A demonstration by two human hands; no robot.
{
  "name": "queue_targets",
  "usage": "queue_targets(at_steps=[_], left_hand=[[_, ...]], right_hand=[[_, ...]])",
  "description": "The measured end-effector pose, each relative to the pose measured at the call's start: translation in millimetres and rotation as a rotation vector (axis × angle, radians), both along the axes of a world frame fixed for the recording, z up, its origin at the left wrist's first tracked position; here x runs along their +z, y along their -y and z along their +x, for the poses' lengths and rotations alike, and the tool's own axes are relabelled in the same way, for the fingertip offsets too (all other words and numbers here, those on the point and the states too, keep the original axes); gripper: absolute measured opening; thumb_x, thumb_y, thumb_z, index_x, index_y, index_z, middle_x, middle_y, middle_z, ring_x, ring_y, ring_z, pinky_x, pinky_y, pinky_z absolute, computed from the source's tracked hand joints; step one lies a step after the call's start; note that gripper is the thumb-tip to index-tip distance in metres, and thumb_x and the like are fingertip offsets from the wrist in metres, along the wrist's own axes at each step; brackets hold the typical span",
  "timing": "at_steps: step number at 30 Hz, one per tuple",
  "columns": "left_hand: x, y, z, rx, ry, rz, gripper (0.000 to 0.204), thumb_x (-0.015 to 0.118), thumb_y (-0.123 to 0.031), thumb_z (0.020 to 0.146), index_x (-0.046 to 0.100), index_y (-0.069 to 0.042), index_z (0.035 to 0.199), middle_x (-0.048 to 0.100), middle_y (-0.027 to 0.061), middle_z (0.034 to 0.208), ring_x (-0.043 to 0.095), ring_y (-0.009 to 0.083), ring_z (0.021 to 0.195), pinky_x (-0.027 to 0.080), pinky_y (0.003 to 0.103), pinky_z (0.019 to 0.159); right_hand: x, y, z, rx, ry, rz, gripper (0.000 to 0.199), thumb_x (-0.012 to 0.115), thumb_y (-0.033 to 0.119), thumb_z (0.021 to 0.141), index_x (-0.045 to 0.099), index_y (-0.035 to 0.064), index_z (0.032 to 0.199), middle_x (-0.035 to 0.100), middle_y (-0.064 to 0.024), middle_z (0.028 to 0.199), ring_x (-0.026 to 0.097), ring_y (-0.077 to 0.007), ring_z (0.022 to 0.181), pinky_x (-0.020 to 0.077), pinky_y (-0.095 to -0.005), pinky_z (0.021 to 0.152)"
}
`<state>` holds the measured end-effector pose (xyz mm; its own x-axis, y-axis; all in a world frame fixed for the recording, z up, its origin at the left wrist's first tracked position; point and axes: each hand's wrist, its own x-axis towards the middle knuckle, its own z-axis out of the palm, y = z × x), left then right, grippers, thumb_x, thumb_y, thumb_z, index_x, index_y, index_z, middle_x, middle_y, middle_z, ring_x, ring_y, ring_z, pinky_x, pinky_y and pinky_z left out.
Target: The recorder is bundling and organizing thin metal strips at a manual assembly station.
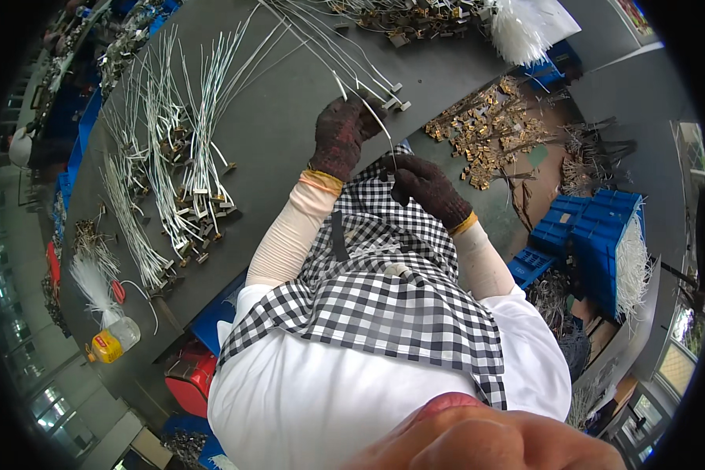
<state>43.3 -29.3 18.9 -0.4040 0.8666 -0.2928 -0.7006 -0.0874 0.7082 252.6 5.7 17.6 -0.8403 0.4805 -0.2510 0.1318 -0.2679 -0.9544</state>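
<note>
Dark reddish-brown work gloves cover both hands. At the table's near edge, my left hand point(345, 135) is closed, fingers curled around a thin white-sleeved wire point(374, 117). The wire bends over the fingers and runs down to my right hand point(431, 189), whose fingertips pinch its lower end in front of the apron. What sits at that end is hidden by the glove. Just beyond the left fingers lie several small metal-ended pieces point(399, 98), with long pale wires point(321, 39) trailing away from them to the far side of the table.
Bundles of white-sleeved wires point(200, 149) with small metal ends cover the left of the dark table point(282, 102). A plastic bottle point(117, 338) stands near its left corner. Brass-coloured parts point(493, 129) are heaped at right, near blue crates point(595, 235). A red container point(191, 380) sits below left.
</note>
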Motion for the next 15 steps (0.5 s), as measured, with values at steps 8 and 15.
queue_targets(at_steps=[8,15], left_hand=[[-13.7,-9.7,-28.4,-0.217,0.158,0.084,0.025,0.056,-0.019,0.100,0.059,0.002,0.113,0.068,0.0111,0.097,0.068,0.0231,0.089,0.058,0.036,0.077],[-0.8,-15.1,-14.3,-0.270,-0.228,-0.004,0.031,0.054,-0.025,0.102,0.063,0.001,0.115,0.068,0.0070,0.095,0.064,0.0142,0.086,0.050,0.026,0.074]], right_hand=[[-8.5,-16.7,-5.6,-0.013,-0.007,-0.031,0.036,0.055,0.017,0.101,0.056,0.0012,0.133,0.067,-0.0056,0.102,0.062,-0.0109,0.075,0.0527,-0.0261,0.067],[2.6,-37.8,-58.7,-0.206,-0.111,-0.031,0.050,0.056,0.014,0.098,0.042,0.0031,0.145,0.066,-0.0123,0.110,0.064,-0.0145,0.077,0.0540,-0.0284,0.070]])
